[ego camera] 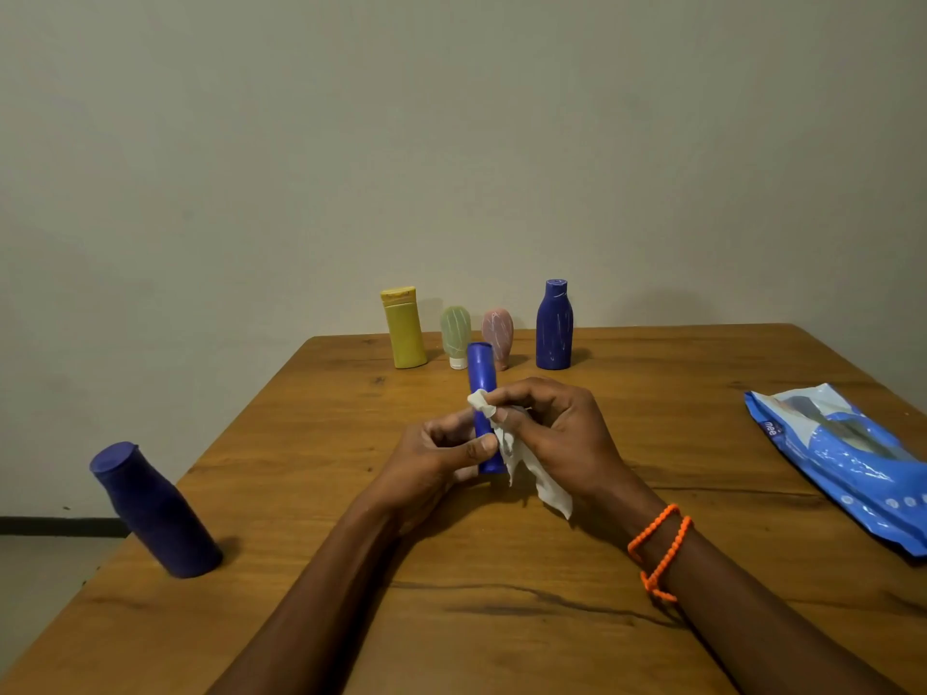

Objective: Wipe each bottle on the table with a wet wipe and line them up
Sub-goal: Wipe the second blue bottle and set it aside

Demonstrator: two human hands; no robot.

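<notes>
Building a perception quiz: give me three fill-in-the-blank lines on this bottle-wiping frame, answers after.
1. The left hand grips a slim ____ bottle.
2. The right hand holds a white ____ against it.
3. ____ bottles stand in the row at the table's far edge.

Answers: blue; wipe; four

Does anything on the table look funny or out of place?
One thing: the dark purple plastic bottle stands alone near the wooden table's left edge, far from the four bottles at the back. The green and pink squeeze bottles there stand cap-down.
</notes>
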